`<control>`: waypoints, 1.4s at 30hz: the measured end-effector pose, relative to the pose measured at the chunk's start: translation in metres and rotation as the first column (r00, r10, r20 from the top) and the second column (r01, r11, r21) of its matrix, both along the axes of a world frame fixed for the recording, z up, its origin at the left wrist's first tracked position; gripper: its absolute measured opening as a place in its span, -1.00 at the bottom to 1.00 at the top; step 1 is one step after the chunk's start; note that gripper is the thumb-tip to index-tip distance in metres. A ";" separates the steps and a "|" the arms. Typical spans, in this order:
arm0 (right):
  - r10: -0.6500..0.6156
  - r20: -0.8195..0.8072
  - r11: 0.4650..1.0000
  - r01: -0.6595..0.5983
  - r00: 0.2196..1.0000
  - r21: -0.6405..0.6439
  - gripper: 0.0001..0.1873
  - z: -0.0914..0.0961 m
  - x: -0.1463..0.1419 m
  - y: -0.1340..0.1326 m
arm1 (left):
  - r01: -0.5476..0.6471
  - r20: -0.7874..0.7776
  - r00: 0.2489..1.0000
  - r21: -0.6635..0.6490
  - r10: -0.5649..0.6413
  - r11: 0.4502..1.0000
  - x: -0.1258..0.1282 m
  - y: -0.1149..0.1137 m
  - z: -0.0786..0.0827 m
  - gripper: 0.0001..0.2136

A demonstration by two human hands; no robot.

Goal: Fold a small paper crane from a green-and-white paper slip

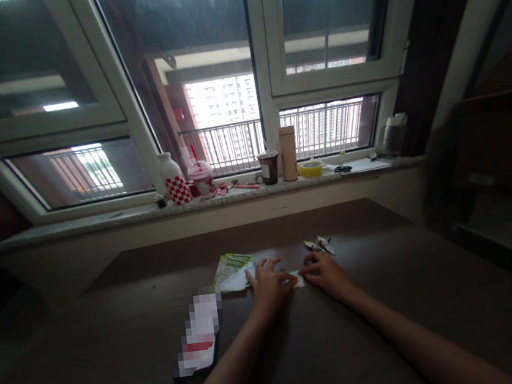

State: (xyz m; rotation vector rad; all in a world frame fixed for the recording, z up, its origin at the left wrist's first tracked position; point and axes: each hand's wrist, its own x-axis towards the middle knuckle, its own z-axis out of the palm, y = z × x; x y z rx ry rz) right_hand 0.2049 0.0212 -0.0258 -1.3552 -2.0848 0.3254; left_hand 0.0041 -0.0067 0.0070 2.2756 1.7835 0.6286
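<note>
Both hands meet over a small, light printed piece (298, 281) on the brown table, perhaps paper or a sticker; its kind is too small to tell. My left hand (269, 284) has its thumb side on the piece's left edge, the other fingers spread. From the right, my right hand (329, 274) holds the opposite edge with bent fingertips. Beside my left hand lie green-and-white printed sheets (233, 268), one with a white side folded over. Just beyond my right hand is a little cluster of crumpled or folded colourful pieces (320, 245).
A phone-like object (201, 334) with a blurred-out screen lies left of my left forearm. The brown table (371, 351) reaches toward a window sill (238, 198). On the sill stand a checkered bottle (175, 179), drink cups (269, 167), a tan flask (289, 154), yellow tape (311, 169) and scissors (342, 169).
</note>
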 end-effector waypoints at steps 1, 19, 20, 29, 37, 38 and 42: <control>-0.005 0.008 1.000 0.005 1.000 0.002 -0.79 0.001 0.000 0.000 | -0.004 0.000 1.000 0.003 0.004 1.000 0.000 0.000 0.000 -0.90; 0.035 -0.071 0.999 -0.034 0.997 0.022 -0.81 0.000 0.001 0.000 | -0.005 0.019 1.000 0.016 0.005 1.000 0.001 -0.001 -0.002 -0.91; 0.022 -0.056 1.000 -0.021 0.998 0.020 -0.81 0.000 0.000 0.000 | -0.005 0.021 1.000 0.018 0.004 1.000 0.001 -0.001 -0.002 -0.91; -0.068 -0.035 0.998 0.068 0.997 0.006 -0.84 0.004 -0.006 -0.001 | 0.002 0.026 1.000 0.016 -0.003 1.000 0.001 -0.002 -0.002 -0.91; -0.142 -0.007 0.990 0.143 0.990 0.005 -0.85 0.009 -0.014 -0.001 | 0.002 0.049 0.999 0.024 -0.003 1.000 0.001 -0.002 -0.002 -0.92; -0.141 -0.003 0.990 0.141 0.990 0.008 -0.85 0.009 -0.014 -0.001 | 0.002 0.048 0.999 0.024 -0.003 1.000 0.000 -0.002 -0.003 -0.93; -0.125 0.009 0.992 0.125 0.992 -0.005 -0.88 0.010 -0.013 -0.001 | 0.000 0.045 0.999 0.030 -0.001 1.000 -0.001 -0.001 -0.005 -0.93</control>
